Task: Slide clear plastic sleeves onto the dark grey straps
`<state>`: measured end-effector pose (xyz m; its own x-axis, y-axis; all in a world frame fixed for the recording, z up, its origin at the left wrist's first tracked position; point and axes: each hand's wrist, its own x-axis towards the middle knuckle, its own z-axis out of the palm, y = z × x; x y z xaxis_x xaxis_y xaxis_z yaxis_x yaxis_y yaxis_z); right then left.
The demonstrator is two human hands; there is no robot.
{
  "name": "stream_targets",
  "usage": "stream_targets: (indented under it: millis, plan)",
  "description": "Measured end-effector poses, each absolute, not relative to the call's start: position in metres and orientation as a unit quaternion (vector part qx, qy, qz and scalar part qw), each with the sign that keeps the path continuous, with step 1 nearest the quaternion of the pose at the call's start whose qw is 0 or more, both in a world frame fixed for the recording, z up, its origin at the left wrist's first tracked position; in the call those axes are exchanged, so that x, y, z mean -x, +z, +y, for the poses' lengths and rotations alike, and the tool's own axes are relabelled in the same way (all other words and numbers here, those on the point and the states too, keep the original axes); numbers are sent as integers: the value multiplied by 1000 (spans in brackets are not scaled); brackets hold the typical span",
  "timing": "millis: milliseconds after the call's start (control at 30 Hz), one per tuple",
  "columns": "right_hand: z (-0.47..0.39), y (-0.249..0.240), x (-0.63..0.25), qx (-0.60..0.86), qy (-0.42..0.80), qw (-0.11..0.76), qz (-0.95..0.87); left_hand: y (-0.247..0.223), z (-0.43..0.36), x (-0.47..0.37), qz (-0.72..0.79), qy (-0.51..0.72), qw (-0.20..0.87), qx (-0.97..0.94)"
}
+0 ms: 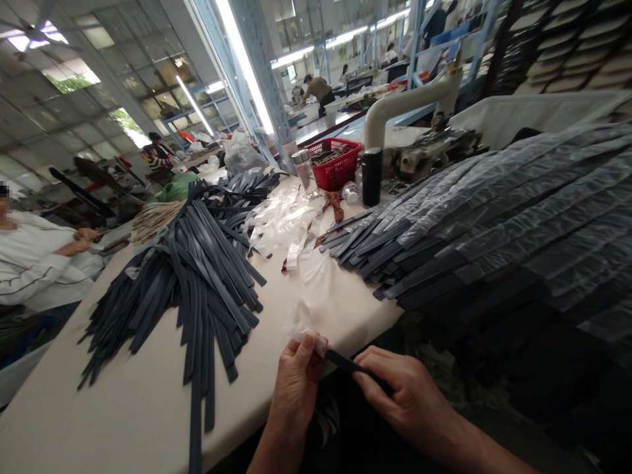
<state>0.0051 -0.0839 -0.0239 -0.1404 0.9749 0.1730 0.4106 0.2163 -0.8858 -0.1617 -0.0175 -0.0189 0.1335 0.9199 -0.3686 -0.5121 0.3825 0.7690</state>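
Near the front edge of the table, my left hand (pixel 299 372) pinches the end of a clear plastic sleeve (pixel 320 343). My right hand (pixel 395 388) is closed around a dark grey strap (pixel 340 360), whose tip meets the mouth of the sleeve at my left fingers. How far the tip sits inside is hidden. To the left, a heap of bare dark straps (pixel 207 263) spreads over the table. On the right lies a big pile of straps in clear sleeves (pixel 469 217). Several loose plastic sleeves (pixel 281 217) lie on the tabletop ahead.
Farther back stand a red basket (pixel 336 164), a black bottle (pixel 372 176), a glass jar (pixel 303 168) and a sewing machine (pixel 419 145). A white tub (pixel 538 118) is behind the sleeved pile. At the left, a person in a white top (pixel 39 263) sits beside the table (pixel 123 408).
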Motion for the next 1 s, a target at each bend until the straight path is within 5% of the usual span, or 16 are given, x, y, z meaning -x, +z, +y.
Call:
stream_targets:
  millis: [500,1000]
  plan:
    - [-78,-22,2,543,388,334,-666,-21,-31,164,450,480,719,-223]
    - [-78,-18,6,551,420,377,-614,-26,-36,167,417,518,738,-114]
